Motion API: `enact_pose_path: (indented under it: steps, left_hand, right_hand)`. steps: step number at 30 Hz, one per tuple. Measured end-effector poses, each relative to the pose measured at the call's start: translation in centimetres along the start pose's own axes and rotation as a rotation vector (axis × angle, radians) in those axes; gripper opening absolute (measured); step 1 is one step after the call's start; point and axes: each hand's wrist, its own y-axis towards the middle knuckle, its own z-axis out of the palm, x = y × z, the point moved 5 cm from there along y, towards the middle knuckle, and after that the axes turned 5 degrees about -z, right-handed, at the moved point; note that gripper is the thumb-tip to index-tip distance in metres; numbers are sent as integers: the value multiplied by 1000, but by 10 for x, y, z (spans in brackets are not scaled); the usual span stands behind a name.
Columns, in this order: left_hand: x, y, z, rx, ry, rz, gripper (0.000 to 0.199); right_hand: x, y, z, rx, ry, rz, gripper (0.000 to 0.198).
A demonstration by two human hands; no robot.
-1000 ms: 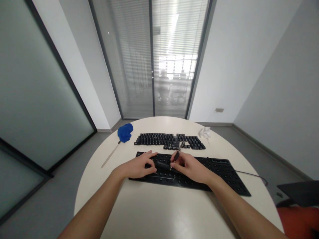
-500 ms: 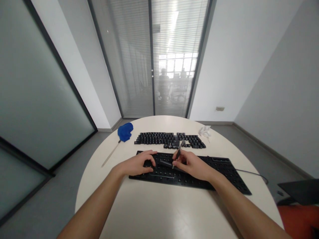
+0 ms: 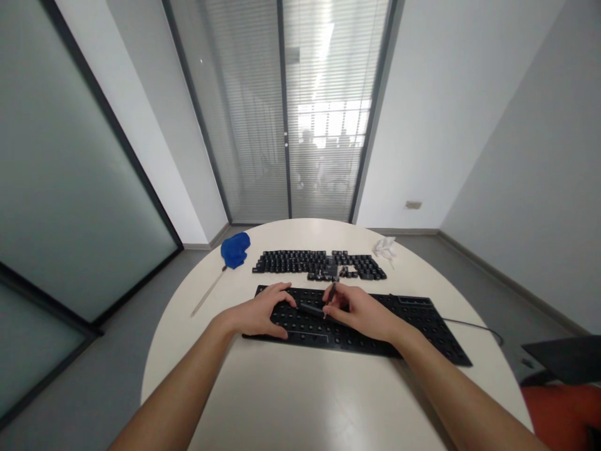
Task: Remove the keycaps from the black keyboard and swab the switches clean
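Note:
A black keyboard base (image 3: 357, 341) without its keycaps lies across the table before me. My left hand (image 3: 260, 313) rests on its left part, thumb and fingers spread. Its index fingertip is at the left end of a smooth black bar (image 3: 310, 309) lying over the base. My right hand (image 3: 359, 310) is closed in a pinch around a thin, dark, pen-like tool (image 3: 333, 292), its narrow tip pointing down beside the bar. The bar's right end runs under my right fingers, so I cannot tell whether they grip it too.
Removed black keycaps (image 3: 293, 262) lie in rows behind the base. A blue cloth (image 3: 235, 249) and a thin pale stick (image 3: 208, 292) lie at the left. Crumpled white tissue (image 3: 385, 247) sits at the back right. A cable (image 3: 474, 326) runs off the right side.
My left index finger has come down to the bar's left end, and the left thumb has shifted slightly toward me. My right hand has moved slightly left with the tool.

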Motion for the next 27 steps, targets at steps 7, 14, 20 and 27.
enact_pose_path:
  steps: [7,14,20,27]
  left_hand:
    - [-29,4,-6,-232,-22,172,31]
    - [-42,11,1,-264,73,263,16]
    - [-42,7,-7,-304,194,285,21]
    - [-16,4,-29,-395,73,212,20]
  right_hand:
    - [10,-2,2,9,-45,-75,17]
    - [19,-2,2,-19,-261,-136,14]
    - [22,-4,1,-20,-436,-130,12]
    - [-6,-7,-24,-90,-492,-1,10]
